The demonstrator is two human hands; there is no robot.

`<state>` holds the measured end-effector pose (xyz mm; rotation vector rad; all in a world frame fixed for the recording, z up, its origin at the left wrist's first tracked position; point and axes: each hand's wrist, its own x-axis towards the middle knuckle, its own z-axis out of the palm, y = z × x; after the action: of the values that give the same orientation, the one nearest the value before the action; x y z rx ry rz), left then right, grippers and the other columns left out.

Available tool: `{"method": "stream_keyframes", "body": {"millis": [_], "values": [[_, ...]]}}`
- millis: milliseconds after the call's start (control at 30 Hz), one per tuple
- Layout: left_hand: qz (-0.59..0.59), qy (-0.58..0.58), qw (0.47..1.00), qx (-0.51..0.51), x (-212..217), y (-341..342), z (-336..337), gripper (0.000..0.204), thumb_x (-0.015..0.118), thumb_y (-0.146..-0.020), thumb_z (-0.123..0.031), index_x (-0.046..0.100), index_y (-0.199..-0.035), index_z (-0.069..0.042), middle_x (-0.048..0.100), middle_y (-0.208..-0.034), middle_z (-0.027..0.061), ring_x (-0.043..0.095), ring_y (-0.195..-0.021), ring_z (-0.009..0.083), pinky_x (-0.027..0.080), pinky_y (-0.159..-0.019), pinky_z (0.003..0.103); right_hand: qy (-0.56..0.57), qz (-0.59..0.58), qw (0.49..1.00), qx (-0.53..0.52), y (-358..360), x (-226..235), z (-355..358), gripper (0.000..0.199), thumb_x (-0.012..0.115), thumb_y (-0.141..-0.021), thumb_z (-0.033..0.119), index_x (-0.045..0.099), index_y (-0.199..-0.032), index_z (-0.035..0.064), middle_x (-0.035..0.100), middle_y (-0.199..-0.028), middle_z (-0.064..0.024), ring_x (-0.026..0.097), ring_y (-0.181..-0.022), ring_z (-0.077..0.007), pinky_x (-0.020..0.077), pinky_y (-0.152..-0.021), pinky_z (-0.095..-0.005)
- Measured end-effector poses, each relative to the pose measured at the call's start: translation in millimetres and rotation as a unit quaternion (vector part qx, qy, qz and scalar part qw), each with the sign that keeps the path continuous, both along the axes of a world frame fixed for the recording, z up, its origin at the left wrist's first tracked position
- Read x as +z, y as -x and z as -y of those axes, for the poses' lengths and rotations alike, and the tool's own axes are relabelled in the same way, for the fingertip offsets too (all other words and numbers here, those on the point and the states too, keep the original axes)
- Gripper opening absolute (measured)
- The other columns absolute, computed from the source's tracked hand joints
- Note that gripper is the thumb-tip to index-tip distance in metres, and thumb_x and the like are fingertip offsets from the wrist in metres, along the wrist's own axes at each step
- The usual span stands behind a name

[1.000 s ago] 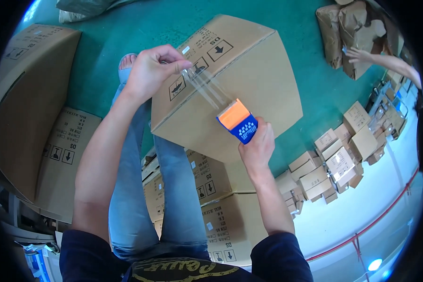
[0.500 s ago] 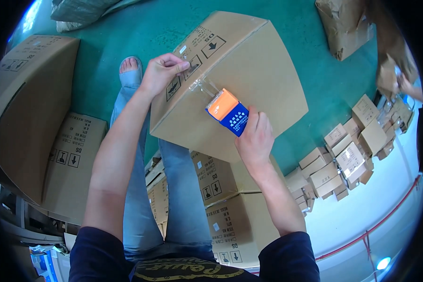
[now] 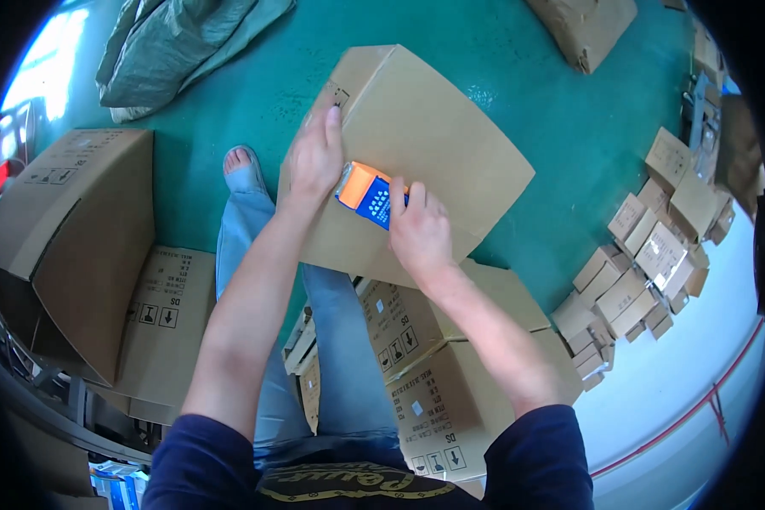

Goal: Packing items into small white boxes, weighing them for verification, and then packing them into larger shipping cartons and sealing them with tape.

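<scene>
A large brown cardboard box (image 3: 438, 140) stands tilted in front of me, its plain face toward me and printed marks on its left side. My left hand (image 3: 316, 160) lies against that left side near the edge, fingers stretched out and partly hidden, thumb pointing up. In my right hand (image 3: 421, 228) is an orange and blue tape dispenser (image 3: 370, 194), gripped by its blue end. The dispenser's toothed orange end is close to the box edge, right beside my left wrist. Any tape between them is too hard to make out.
An open cardboard box (image 3: 93, 272) stands at the left. Stacked closed boxes (image 3: 459, 382) are by my legs. Many small cartons (image 3: 646, 255) line the wall at right. A grey-green sack (image 3: 174, 55) and a brown paper-wrapped package (image 3: 591, 30) lie on the green floor (image 3: 221, 102).
My left hand has gone from a pinch on the printed side to lying along it. My right hand has brought the tape dispenser left, toward the edge. The box has turned and shifted slightly.
</scene>
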<state>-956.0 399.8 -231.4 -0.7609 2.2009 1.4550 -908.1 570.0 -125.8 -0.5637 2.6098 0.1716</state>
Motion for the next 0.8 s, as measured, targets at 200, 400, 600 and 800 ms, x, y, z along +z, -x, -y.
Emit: {"method": "stream_keyframes", "body": {"millis": [200,400,600,800], "values": [[-0.309,0.210,0.921,-0.112,12,0,-16,0.045,0.069,-0.086,-0.025,0.056,-0.126,-0.009,0.055,-0.132,0.0155,0.059,-0.111,0.0336,0.051,-0.089,0.039,0.013,-0.012,1.000,0.005,4,9,-4,0.040,0.059,-0.078,0.008,0.053,-0.117,0.0032,0.049,-0.086,-0.0085,0.056,-0.069,-0.0215,0.0509,-0.062,-0.0326],[-0.313,0.265,0.896,-0.167,8,-3,-16,0.042,0.070,-0.086,-0.025,0.059,-0.124,-0.010,0.060,-0.121,0.0142,0.061,-0.105,0.0321,0.052,-0.086,0.039,0.022,-0.047,0.998,0.040,-13,13,-51,0.041,0.060,-0.077,0.009,0.053,-0.117,0.0039,0.047,-0.083,-0.0069,0.054,-0.069,-0.0192,0.0488,-0.059,-0.0310],[-0.254,0.302,0.915,-0.090,16,-21,-60,0.044,0.062,-0.091,-0.026,0.054,-0.131,-0.009,0.056,-0.126,0.0166,0.053,-0.116,0.0323,0.040,-0.100,0.043,-0.018,-0.045,0.999,0.012,-45,7,-122,0.043,0.062,-0.075,0.009,0.053,-0.117,0.0050,0.045,-0.083,-0.0061,0.052,-0.068,-0.0185,0.0467,-0.058,-0.0306],[-0.186,0.505,0.842,0.029,-20,-31,-101,0.052,0.049,-0.093,-0.036,0.045,-0.130,-0.001,0.053,-0.120,0.0178,0.048,-0.113,0.0349,0.031,-0.100,0.049,0.026,-0.052,0.998,-0.009,-45,6,-120,0.047,0.061,-0.076,0.009,0.051,-0.121,0.0046,0.046,-0.084,-0.0068,0.052,-0.068,-0.0188,0.0466,-0.060,-0.0316]]}}
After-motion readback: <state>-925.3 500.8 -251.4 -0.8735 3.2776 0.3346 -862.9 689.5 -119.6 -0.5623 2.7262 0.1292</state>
